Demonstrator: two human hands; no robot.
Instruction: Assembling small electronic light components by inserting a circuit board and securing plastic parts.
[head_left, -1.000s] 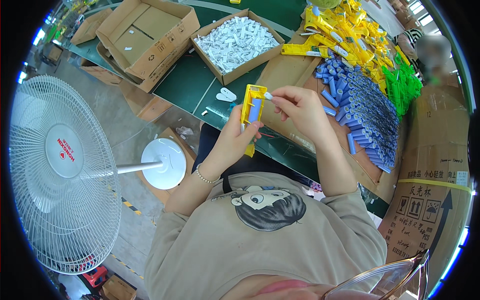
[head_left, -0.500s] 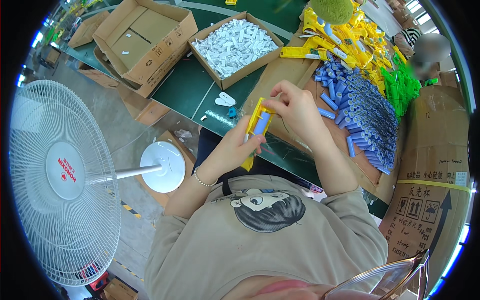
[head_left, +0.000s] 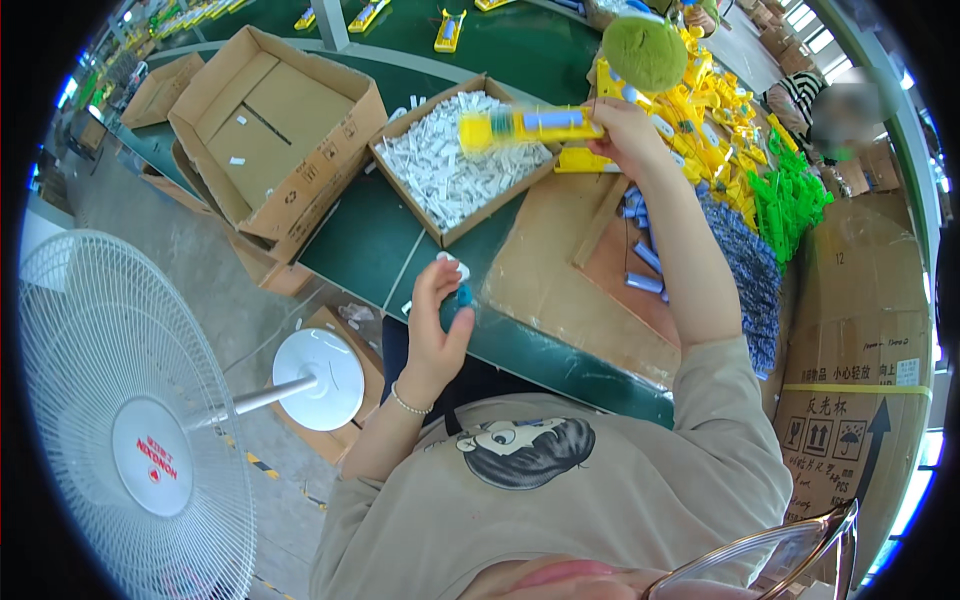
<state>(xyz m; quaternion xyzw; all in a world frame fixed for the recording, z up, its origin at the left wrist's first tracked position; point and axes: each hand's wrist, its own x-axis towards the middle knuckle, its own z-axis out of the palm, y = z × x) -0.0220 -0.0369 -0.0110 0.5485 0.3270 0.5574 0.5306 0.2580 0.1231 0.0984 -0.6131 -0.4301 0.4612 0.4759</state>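
My right hand (head_left: 628, 138) reaches forward, fingers closed on one end of a yellow plastic housing (head_left: 484, 131) with a blue-violet cylindrical battery (head_left: 553, 119) lying inside. The housing is held above a carton of small white parts (head_left: 430, 170), its far end smeared by motion. My left hand (head_left: 442, 322) is near the table edge, thumb and fingers apart, with nothing seen in it. Just beyond its fingers lie a small teal-blue piece (head_left: 464, 295) and a white rounded piece (head_left: 457, 268), partly hidden by the fingers.
Wired batteries (head_left: 745, 270) heap on the right, beside yellow housings (head_left: 715, 130) and green parts (head_left: 787, 205). An open carton (head_left: 290, 185) stands at left. A fan (head_left: 150, 430) is near my left side; a tall carton (head_left: 850, 340) stands right. More yellow units (head_left: 450, 32) lie farther back.
The yellow housing has gone from between both hands, near my body, forward over the white parts in my right hand alone. My left hand has let go of it and opened.
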